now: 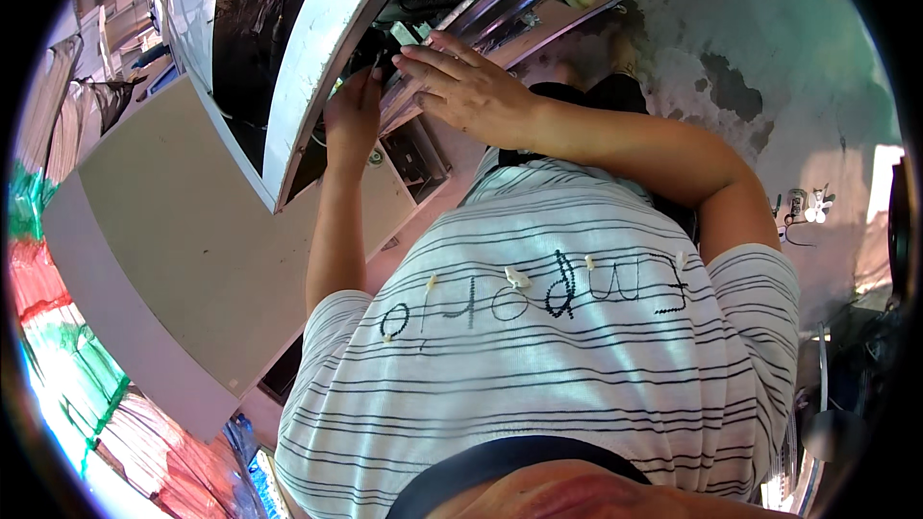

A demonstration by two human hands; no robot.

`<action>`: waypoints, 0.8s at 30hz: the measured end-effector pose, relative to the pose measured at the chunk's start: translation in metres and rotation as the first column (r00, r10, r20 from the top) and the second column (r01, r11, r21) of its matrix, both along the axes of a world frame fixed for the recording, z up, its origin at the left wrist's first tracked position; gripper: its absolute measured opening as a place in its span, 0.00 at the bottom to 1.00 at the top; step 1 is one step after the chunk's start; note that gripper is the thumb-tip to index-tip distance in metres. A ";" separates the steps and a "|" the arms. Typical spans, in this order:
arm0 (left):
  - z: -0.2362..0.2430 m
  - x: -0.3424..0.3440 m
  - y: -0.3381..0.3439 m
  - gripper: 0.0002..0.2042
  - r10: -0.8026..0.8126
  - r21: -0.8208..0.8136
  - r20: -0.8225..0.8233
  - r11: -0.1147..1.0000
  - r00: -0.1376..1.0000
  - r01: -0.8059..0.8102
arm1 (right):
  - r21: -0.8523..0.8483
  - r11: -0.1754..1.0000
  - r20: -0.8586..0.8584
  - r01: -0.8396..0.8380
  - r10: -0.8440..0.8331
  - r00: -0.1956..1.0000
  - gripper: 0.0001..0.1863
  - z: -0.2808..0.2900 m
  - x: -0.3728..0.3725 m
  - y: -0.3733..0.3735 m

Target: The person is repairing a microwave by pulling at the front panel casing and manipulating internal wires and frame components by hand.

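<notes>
At the top of the head view, both arms reach to the opening of a large white metal cabinet [327, 24], which looks like an appliance casing. My left hand [352, 118] is inside the opening's lower end, fingers drawn together beside small dark parts [377, 46]. What they pinch, if anything, is hidden. My right hand [481, 96] comes across from the right, back upward and fingers stretched over the same dark parts. Its fingertips lie close to the left hand's, and its thumb is out of sight. Behind the hands, long metal rails [500, 10] run along the opening.
A big beige panel with a pale curved edge [192, 250] stands at left. Beneath the hands is a small open compartment [415, 156]. Small metal parts [808, 207] lie on the stained floor [702, 77] at right. Coloured sheeting [72, 327] lines the far left.
</notes>
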State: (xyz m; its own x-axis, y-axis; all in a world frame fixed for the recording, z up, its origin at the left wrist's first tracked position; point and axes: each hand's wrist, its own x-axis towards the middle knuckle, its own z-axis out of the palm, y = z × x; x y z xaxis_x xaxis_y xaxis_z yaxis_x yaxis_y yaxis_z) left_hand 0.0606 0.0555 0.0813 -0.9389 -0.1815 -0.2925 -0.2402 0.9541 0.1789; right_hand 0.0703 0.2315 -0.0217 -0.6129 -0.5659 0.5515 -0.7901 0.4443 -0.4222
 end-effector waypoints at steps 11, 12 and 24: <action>0.004 0.044 0.032 0.09 -0.007 0.403 -0.311 0.905 0.950 0.138 | -0.672 0.633 0.739 0.384 0.597 0.311 0.12 0.028 -0.005 0.008; 0.007 0.043 0.037 0.09 -0.033 0.383 -0.312 0.910 0.950 0.157 | -0.658 0.631 0.746 0.411 0.622 0.239 0.12 0.029 -0.006 0.012; -0.007 0.018 0.020 0.17 0.032 0.368 -0.285 0.927 0.958 0.078 | -0.771 0.580 0.634 0.263 0.665 0.395 0.09 0.025 -0.020 0.042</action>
